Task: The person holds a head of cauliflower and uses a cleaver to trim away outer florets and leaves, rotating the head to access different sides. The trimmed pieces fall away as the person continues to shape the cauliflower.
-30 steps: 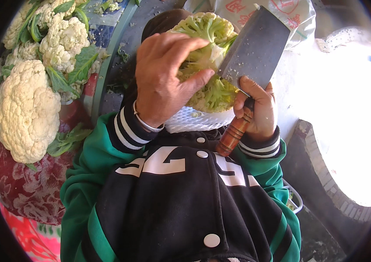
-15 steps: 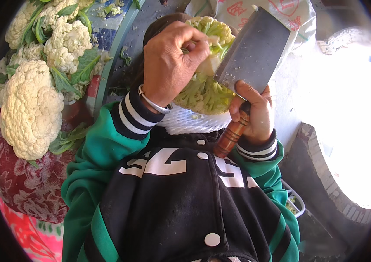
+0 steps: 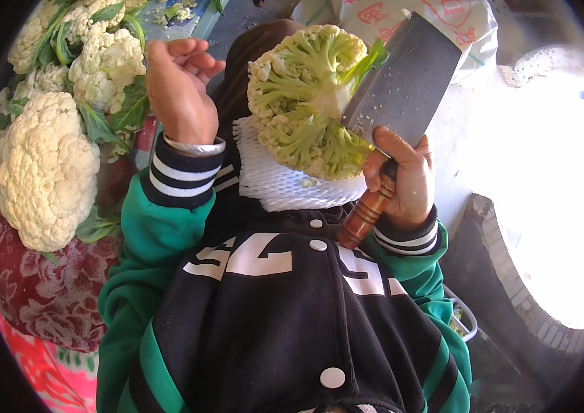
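A cauliflower head (image 3: 309, 96) lies over my lap with its cut stem side and green-white branches facing up. One small green leaf (image 3: 369, 65) still sticks out from its stem, beside the blade. Under the head is a white foam net (image 3: 275, 189). My right hand (image 3: 405, 182) grips a cleaver (image 3: 407, 79) where the wooden handle meets the wide grey blade; bits of cauliflower cling to the blade, which overlaps the head's right side. To the left of the head, my left hand (image 3: 183, 93) is raised and holds nothing, its fingers loosely curled and apart.
Several cauliflowers (image 3: 107, 72) with leaves are piled at the far left. A large pale one (image 3: 48, 172) rests on dark red flowered cloth (image 3: 44, 289). A white plastic bag (image 3: 467, 20) with red print lies beyond the cleaver. A dark curved edge (image 3: 512, 275) borders bright ground at right.
My left hand has come off the cauliflower and swung left, its fingers opening from a pinch. More of the head and its leaf now show. The cleaver has barely moved.
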`<move>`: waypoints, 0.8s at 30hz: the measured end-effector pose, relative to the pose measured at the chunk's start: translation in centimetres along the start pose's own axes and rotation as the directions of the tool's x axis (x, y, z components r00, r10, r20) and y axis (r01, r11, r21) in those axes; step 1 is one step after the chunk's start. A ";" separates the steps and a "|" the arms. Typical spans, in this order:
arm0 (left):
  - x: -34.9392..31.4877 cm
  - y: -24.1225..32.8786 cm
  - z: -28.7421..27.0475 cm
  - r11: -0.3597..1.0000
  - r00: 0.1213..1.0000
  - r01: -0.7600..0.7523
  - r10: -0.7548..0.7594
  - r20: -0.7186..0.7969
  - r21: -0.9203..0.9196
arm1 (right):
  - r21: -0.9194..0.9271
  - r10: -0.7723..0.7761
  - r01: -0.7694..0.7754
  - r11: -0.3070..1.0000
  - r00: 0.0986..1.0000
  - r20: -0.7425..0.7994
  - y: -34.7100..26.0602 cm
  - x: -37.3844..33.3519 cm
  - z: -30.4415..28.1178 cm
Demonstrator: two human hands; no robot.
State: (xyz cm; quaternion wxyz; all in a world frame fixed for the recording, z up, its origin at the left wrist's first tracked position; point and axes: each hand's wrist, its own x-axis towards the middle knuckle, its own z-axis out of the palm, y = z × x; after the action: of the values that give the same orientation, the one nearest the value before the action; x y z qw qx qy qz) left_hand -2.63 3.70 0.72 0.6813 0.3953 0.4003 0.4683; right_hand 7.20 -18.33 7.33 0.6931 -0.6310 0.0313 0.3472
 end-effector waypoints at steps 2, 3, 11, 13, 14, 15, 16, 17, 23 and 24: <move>-1.2 0.2 -0.3 0.936 0.962 -0.207 0.140 0.236 0.285 | -0.006 -0.015 0.015 1.000 1.000 -0.001 -0.1 -0.1 0.1; -2.0 0.4 -0.4 0.803 0.845 -0.472 0.295 0.446 0.363 | -0.018 -0.012 0.012 1.000 1.000 -0.004 -0.2 -0.2 0.1; -6.8 0.5 -0.2 0.287 0.529 -0.835 0.181 0.829 0.470 | -0.054 -0.006 0.005 0.999 1.000 -0.008 -0.9 -0.7 0.5; -7.1 0.4 -0.2 0.296 0.523 -0.838 0.194 0.830 0.459 | -0.045 -0.034 0.035 0.998 0.999 0.006 -0.9 -0.7 0.8; -7.2 0.3 -0.1 0.300 0.526 -0.836 0.200 0.827 0.459 | -0.076 -0.015 0.015 0.997 1.000 -0.005 -1.1 -0.7 0.8; -7.2 0.2 -0.1 0.296 0.518 -0.843 0.223 0.826 0.449 | -0.099 0.007 -0.006 0.995 1.000 0.007 -1.2 -0.6 0.7; -7.2 0.1 0.0 0.294 0.512 -0.849 0.247 0.823 0.440 | -0.137 0.028 -0.031 0.990 0.999 -0.018 -1.3 -0.7 0.7; -7.2 0.0 0.1 0.296 0.510 -0.851 0.269 0.817 0.434 | -0.122 0.024 -0.026 0.992 1.000 -0.011 -1.3 -0.7 0.7; -7.2 -0.8 -0.1 0.408 0.555 -0.805 0.264 0.788 0.431 | -0.158 0.017 -0.015 0.987 1.000 0.013 -1.6 -1.0 0.6; -7.2 -0.9 -0.1 0.419 0.554 -0.804 0.268 0.789 0.422 | -0.150 0.028 -0.023 0.988 0.999 0.029 -1.7 -1.0 0.6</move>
State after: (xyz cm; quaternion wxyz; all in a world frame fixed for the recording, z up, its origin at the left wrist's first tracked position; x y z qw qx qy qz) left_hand -4.16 -3.35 1.16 0.3342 0.8792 0.1490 0.3053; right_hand 7.05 -18.22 9.38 0.6396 -0.6755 0.0026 0.3669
